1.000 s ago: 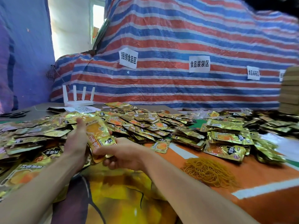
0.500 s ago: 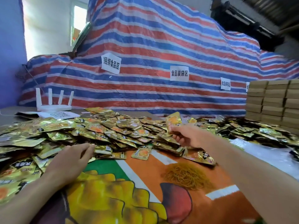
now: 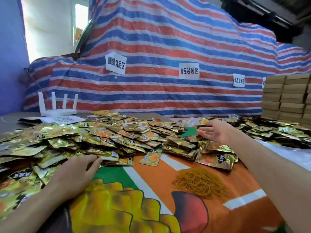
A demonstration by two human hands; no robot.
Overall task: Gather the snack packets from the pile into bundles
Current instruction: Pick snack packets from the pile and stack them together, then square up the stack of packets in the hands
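Leftmost, at the back of the surface [image 3: 168, 174]: a white router [image 3: 57, 110] with four aerials upright, just beside a paper sheet [image 3: 64, 119] printed with a square code. Next, spread wide across the left half, the pile of gold snack packets [image 3: 117, 135], loose and overlapping, some face up, some face down. At its near edge, the left hand [image 3: 75, 174], palm down, fingers straight, fingertips touching the nearest packets; grip slack, nothing held. Behind, along the whole back, a red, white and blue striped tarpaulin [image 3: 168, 47] with white paper labels [image 3: 189, 71] stuck on. Toward the middle, one lone packet [image 3: 150, 158] face up on the bare orange print, just apart from the pile. Right of that, a tangled heap of yellow-brown rubber bands [image 3: 200, 182], apart from the packets. Beyond the bands, low stacks of packets [image 3: 214, 158]; whether banded, impossible to tell. Above those, the right hand [image 3: 218, 132], palm turned inward, fingers stretched out and spread; grip loose, nothing in it. Farther right, a second spread of packets [image 3: 277, 132], darker in shadow. Last, at the right edge, flat brown cardboard boxes [image 3: 286, 98] piled in columns, all closed, contents hidden.
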